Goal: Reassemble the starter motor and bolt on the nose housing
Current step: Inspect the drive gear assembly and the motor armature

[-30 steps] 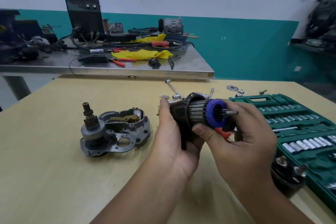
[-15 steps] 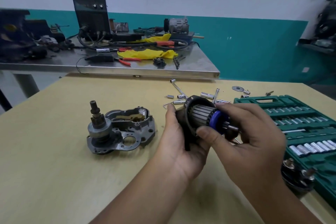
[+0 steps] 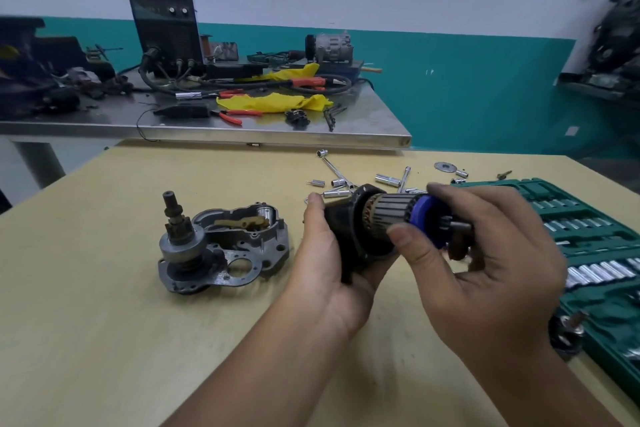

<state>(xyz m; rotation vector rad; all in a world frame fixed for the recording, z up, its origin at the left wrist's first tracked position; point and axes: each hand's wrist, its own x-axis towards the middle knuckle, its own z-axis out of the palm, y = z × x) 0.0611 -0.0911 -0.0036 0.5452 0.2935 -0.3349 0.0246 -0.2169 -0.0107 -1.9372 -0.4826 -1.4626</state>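
A: Two hands, one head view. The left hand grips the black motor casing, fingers wrapped behind it, thumb on top. The right hand pinches the blue ring at the end of the armature, which pokes partway out of the casing, both held above the wooden table.

B: And the nose housing?

A: The grey nose housing lies on the table just left of the hands, with the drive gear and shaft standing upright in it. Nothing touches it.

B: What could go wrong?

A: My guess is the armature is being seated. If it goes in tilted, the commutator could catch inside the casing; the brushes, if any are there, are hidden from this angle. The thumb tip sits close to where the blue ring meets the casing mouth, so a pinch is possible.

B: Anything loose nearby?

A: Sockets and an extension bar lie scattered behind the hands, near the green socket case. A careless sweep could knock small parts off the table.
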